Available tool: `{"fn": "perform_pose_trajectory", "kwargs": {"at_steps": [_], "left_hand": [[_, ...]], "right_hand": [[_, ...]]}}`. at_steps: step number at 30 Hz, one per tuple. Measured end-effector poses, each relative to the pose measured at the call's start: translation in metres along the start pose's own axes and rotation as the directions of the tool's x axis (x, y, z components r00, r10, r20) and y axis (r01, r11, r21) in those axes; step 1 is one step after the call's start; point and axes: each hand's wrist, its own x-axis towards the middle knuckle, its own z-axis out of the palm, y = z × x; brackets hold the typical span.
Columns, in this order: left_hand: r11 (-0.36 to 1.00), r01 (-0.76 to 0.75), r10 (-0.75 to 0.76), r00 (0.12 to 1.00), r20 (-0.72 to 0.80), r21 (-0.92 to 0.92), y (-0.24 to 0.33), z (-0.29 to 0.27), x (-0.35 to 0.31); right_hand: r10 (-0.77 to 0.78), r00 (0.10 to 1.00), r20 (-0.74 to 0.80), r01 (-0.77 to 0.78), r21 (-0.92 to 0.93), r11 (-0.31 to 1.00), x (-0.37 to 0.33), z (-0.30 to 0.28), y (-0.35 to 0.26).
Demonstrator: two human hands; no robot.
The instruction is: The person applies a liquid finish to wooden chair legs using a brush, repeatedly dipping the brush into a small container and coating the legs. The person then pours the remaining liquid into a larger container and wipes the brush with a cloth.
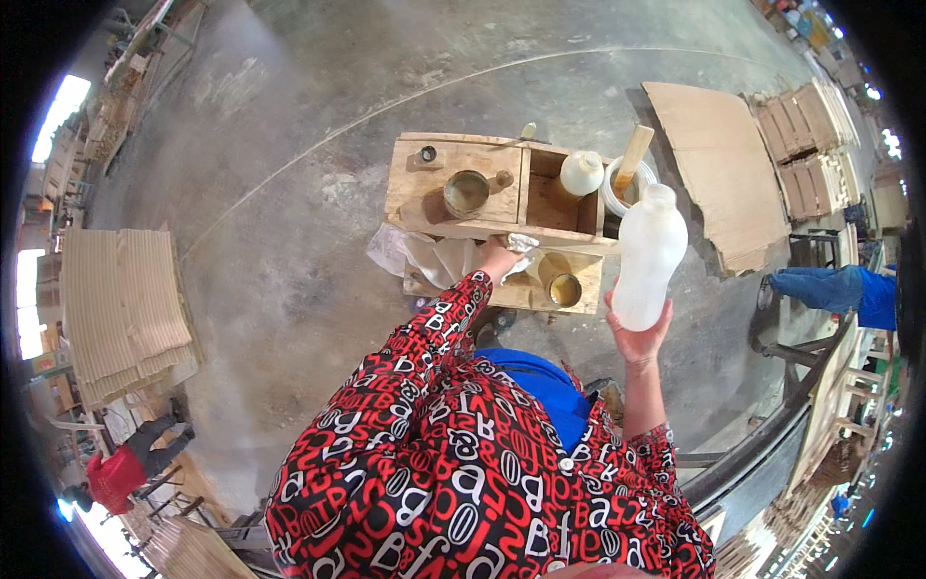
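Note:
My right hand is closed around the lower part of a translucent white plastic bottle, raised upright to the right of a wooden box. My left hand is closed on a crumpled white rag at the near edge of the wooden box. On the box top stand an open round can and a small dark cap or cup. A second white bottle sits in the open compartment. Beside it, a white bucket holds a flat wooden stick.
A lower wooden board carries another can, with white cloth draped left of it. Flat cardboard lies at the right, with stacked boards beyond. Another stack stands left. Two people are at the sides.

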Motion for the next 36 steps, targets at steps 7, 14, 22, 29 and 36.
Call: {"fn": "perform_pose_trajectory", "kwargs": {"at_steps": [7,14,22,29,36], "left_hand": [[0.879,-0.051,-0.038,0.984,0.176,0.475,0.006,-0.045,-0.015],[0.933,0.138,-0.037,0.956,0.291,-0.334,0.005,-0.069,-0.026],[0.513,0.072,-0.17,0.985,-0.019,-0.855,0.017,-0.104,-0.043],[0.65,-0.309,0.14,0.947,-0.29,-0.694,0.064,-0.091,-0.036],[0.598,-0.073,0.064,0.997,-0.043,-0.798,0.096,-0.088,0.001]], "right_hand": [[-0.084,0.996,0.017,0.084,-0.032,0.996,-0.015,0.058,0.041],[0.033,0.972,0.232,0.092,-0.505,0.858,0.013,0.092,0.001],[0.085,0.995,0.049,0.017,-0.938,0.345,0.042,0.108,-0.066],[0.034,0.981,0.191,0.136,-0.549,-0.825,0.062,0.161,-0.072],[0.098,0.96,0.261,0.177,-0.297,-0.938,0.067,0.183,-0.083]]}}
